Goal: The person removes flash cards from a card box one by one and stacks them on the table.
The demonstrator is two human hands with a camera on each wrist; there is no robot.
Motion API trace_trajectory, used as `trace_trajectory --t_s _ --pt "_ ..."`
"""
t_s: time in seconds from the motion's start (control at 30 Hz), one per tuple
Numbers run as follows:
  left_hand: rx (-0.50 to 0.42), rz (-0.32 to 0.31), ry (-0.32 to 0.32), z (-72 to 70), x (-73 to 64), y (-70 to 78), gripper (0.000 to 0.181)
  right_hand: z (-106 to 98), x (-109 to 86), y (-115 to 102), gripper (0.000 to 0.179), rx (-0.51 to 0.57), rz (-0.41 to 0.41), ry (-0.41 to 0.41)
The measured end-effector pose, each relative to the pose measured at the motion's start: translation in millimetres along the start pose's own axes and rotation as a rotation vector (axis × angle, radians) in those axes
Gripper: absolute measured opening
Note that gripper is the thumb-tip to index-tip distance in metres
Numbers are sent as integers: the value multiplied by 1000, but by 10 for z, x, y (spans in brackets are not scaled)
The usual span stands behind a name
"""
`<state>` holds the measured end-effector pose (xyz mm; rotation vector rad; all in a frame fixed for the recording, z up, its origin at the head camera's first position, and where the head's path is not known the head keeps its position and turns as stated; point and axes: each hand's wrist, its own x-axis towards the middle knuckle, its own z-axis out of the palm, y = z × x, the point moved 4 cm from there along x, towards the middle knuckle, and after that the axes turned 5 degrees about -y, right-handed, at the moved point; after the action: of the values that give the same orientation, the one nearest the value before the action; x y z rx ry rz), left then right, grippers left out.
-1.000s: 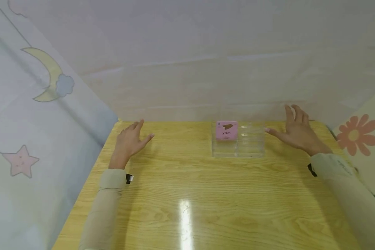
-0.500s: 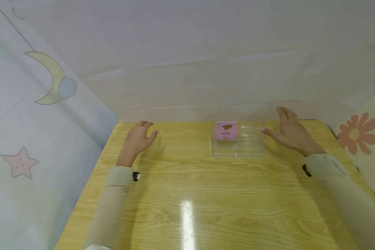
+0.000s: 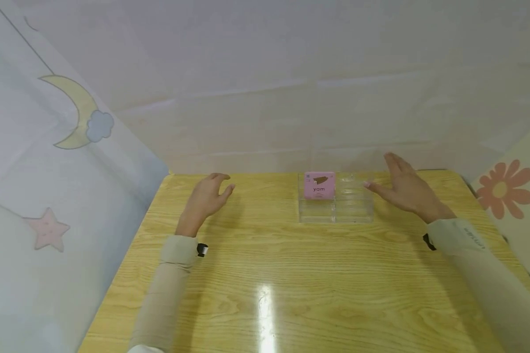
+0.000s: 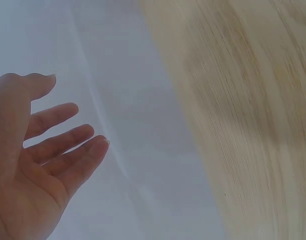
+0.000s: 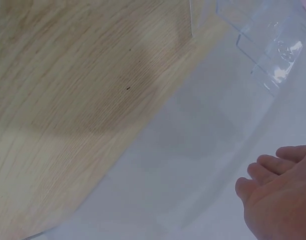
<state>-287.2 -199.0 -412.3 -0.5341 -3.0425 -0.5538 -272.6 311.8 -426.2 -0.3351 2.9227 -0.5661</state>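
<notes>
A clear plastic box with compartments (image 3: 354,212) stands at the back of the wooden table, right of the middle. In its back left compartment shows a pink card (image 3: 319,186) printed with "yam" and a brown root. My right hand (image 3: 410,190) hovers just right of the box, fingers stretched, thumb tip overlapping its right edge in the head view. My left hand (image 3: 205,200) is over the table's left back part, thumb apart from loosely bent fingers, holding nothing. In the left wrist view its palm (image 4: 33,190) shows bare.
A pale sheet (image 3: 247,117) hangs behind the table's back edge. On the left is a sheet with a moon (image 3: 81,110) and star, on the right one with an orange flower (image 3: 505,190). Light glares on the wooden table (image 3: 318,289).
My left hand has moved right, toward the box. My right hand has shifted a little left, its thumb nearer the box. The box and card stay in place.
</notes>
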Motion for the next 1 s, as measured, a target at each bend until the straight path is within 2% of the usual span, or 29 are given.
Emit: trace_trajectory --t_s 0.37,0.73,1.0 --pt "-32 48 -16 69 105 242 47 1 -8 -183 108 20 -5 -27" --pt "-11 128 3 151 262 533 43 12 16 -319 107 45 -36 12" --pt "1 141 -12 238 321 693 48 58 37 -405 101 29 -60 6"
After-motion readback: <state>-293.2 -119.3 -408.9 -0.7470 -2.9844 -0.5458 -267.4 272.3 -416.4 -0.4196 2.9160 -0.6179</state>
